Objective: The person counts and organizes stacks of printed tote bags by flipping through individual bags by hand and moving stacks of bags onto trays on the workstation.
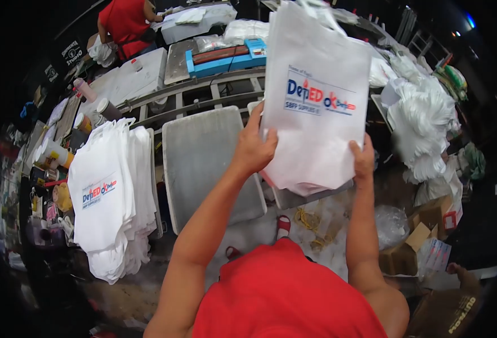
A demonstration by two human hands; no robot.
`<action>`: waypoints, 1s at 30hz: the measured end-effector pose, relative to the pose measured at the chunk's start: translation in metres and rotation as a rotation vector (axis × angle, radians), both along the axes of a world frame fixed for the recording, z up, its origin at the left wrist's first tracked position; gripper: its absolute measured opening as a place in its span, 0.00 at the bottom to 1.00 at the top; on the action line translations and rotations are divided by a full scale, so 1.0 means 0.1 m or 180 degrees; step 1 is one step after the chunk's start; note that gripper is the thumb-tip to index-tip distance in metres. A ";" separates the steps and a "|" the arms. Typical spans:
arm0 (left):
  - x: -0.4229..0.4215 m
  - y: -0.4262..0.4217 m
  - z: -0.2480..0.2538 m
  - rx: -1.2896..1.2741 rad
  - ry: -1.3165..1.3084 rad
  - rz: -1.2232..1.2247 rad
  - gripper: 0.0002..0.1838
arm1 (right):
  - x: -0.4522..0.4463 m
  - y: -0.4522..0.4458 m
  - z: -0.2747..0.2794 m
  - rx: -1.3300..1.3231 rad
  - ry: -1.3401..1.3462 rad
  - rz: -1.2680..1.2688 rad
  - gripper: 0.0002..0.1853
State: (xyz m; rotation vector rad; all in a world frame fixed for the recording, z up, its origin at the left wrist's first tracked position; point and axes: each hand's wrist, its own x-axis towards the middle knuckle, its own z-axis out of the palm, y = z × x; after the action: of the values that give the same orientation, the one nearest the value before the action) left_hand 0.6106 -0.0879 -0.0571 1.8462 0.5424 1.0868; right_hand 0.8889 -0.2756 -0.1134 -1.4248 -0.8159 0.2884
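Note:
A white tote bag with red and blue "DepED" print is held up in front of me, its handles at the top. My left hand grips its left edge, thumb on the front face. On the lower right edge, my right hand closes on the bag in the same way. Behind the bag, a grey platen is mostly hidden. To its left lies another grey platen with a bare surface. A thick stack of printed white tote bags hangs over the support at the left.
A blue heat sealer stands behind the metal rail frame. White bags are heaped at the right, above cardboard boxes. Cups and tubs crowd the left. A person in red works at the far left. Yellow cord lies on the floor.

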 end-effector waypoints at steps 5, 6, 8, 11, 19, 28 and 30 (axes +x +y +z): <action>1.04 0.05 -0.47 -0.0643 -0.0086 -0.0019 0.34 | 1.01 -0.12 0.22 -0.0181 0.0081 0.0297 0.22; 1.18 0.02 -0.62 -0.0752 -0.0068 0.0104 0.34 | 1.21 -0.09 0.20 -0.0320 0.0120 0.0426 0.21; 1.35 -0.09 -1.02 -0.1236 0.0038 0.0312 0.35 | 1.47 0.00 -0.07 -0.0648 0.0134 0.0419 0.21; 1.50 -0.15 -2.14 -0.1838 0.0980 0.0873 0.38 | 1.92 0.13 -0.98 -0.1973 -0.0529 0.0222 0.30; 1.45 -0.42 -1.99 -0.1807 0.1521 0.1485 0.31 | 1.79 0.26 -1.40 -0.1772 -0.0183 0.0092 0.23; 1.52 -0.48 -2.40 -0.1083 0.2486 0.1481 0.40 | 1.83 0.34 -1.92 -0.2144 -0.1202 0.0388 0.28; 1.44 -0.42 -2.40 -0.1513 0.2178 0.0955 0.43 | 1.89 0.32 -1.96 -0.2305 -0.1051 0.0885 0.34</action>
State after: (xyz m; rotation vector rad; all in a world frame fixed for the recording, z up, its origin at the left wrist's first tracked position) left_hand 0.7544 -0.1295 -0.2967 1.6998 1.3809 0.4089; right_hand 1.0783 -0.2440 -0.3094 -2.0683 -1.2609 0.6150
